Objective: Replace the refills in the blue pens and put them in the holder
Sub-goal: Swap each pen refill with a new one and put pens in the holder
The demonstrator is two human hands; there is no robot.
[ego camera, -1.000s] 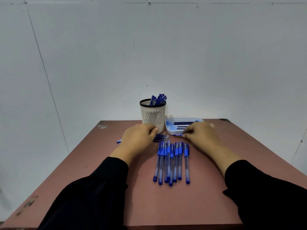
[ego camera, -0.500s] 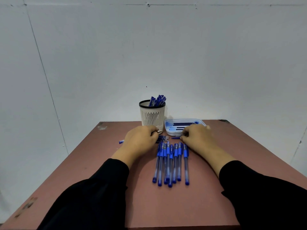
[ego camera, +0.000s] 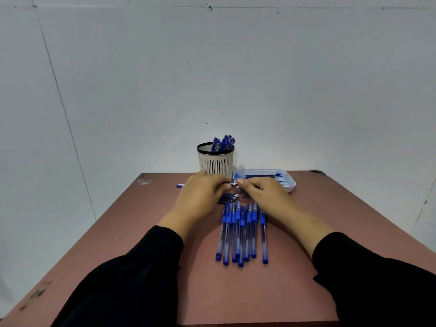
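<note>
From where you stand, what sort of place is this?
Probably a plain workroom set up for a desk job: a bare reddish table against blank white walls, holding only a pen holder and a tray.

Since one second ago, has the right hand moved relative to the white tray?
Yes. The right hand has shifted left, away from the tray, toward the left hand, meeting it at the pen in front of the holder.

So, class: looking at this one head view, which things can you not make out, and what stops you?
- Pen held between the left hand and right hand: mostly hidden by the fingers.
- Loose refills: partly under the left hand, too small to count.
- Tray contents: blurred, near part hidden by the right hand.
- Holder: its wall hides the pens' lower parts.
</note>
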